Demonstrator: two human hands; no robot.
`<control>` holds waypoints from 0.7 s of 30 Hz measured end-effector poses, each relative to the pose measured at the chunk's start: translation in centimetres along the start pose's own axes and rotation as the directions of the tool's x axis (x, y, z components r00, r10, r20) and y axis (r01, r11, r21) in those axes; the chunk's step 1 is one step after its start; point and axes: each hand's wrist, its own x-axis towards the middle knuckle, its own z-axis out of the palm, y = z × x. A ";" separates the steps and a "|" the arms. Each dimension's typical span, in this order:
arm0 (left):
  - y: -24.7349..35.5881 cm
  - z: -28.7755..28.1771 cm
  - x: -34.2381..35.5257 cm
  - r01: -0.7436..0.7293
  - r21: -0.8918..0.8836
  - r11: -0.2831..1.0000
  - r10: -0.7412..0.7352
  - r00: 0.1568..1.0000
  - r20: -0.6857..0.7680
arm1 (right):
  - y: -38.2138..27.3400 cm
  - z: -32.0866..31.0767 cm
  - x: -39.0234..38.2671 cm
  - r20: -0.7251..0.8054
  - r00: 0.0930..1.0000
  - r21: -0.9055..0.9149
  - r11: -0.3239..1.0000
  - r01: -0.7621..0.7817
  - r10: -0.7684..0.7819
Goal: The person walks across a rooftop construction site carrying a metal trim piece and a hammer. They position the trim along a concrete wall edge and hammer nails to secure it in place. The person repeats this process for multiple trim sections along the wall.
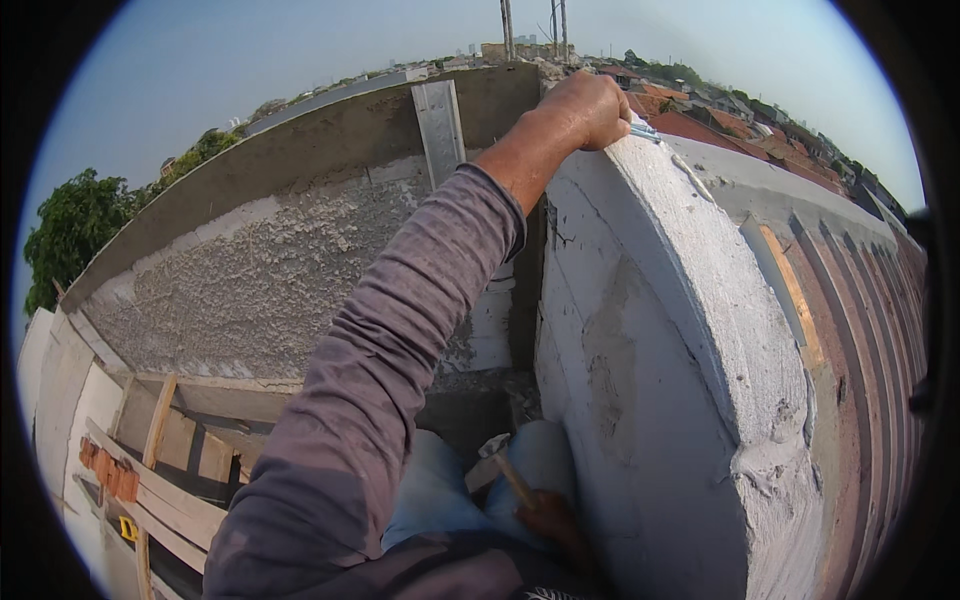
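Observation:
My left hand [590, 108] is at the far top end of a white block wall [730, 350], its fingers closed on some thin blue-grey pieces [642, 132], too small to make out clearly. My sleeved arm crosses the middle of the view. Low in the middle, my right hand [548, 515] is closed round the wooden handle of a hammer [520, 483], whose metal head points up between my knees.
A rough rendered wall [240, 270] spans the left, with a vertical board [438, 130] at its top. Wooden planks [160, 500] lie lower left. A corrugated roof [860, 330] runs along the right. Rebar [563, 30] stands at the corner; rooftops and trees lie beyond.

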 end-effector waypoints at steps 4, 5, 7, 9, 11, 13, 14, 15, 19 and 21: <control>0.6 -0.1 0.1 0.004 0.107 0.994 -0.005 1.000 0.003 | -0.4 -0.1 0.1 0.035 0.992 0.067 0.990 -0.126 0.124; 0.6 0.0 0.1 -0.001 0.113 0.994 0.001 1.000 0.001 | -0.3 -0.1 0.2 0.012 0.995 0.077 0.992 -0.105 0.104; 0.4 0.4 -0.1 0.008 0.079 0.997 -0.008 1.000 -0.004 | 0.0 0.1 0.1 -0.010 0.997 0.088 0.994 -0.069 0.070; 0.0 0.6 -0.3 0.011 0.017 1.000 -0.010 0.999 -0.040 | 0.4 0.2 0.1 0.000 0.998 0.086 0.994 -0.070 0.070; -0.2 0.8 -0.4 -0.011 0.006 1.000 0.012 0.997 -0.070 | 0.6 0.3 0.1 0.018 0.997 0.076 0.994 -0.075 0.073; -0.2 0.9 -0.4 -0.055 0.048 0.997 0.059 0.993 -0.099 | 0.5 0.3 0.1 0.027 0.995 0.081 0.992 -0.102 0.100; -0.2 0.9 -0.3 -0.036 0.056 0.998 0.040 0.996 -0.083 | 0.4 0.3 0.1 0.021 0.994 0.093 0.989 -0.112 0.110; -0.1 0.9 -0.2 -0.015 0.065 0.998 0.019 0.998 -0.068 | 0.2 0.3 0.0 0.033 0.989 0.113 0.982 -0.149 0.146; 0.0 0.6 0.5 0.078 0.023 0.997 -0.080 0.993 0.085 | -0.7 0.1 -0.3 -0.009 0.996 0.061 0.995 -0.084 0.084; 0.1 0.6 0.8 0.052 0.064 0.997 -0.059 0.992 0.116 | -1.0 0.0 -0.4 -0.010 0.997 0.047 0.996 -0.074 0.074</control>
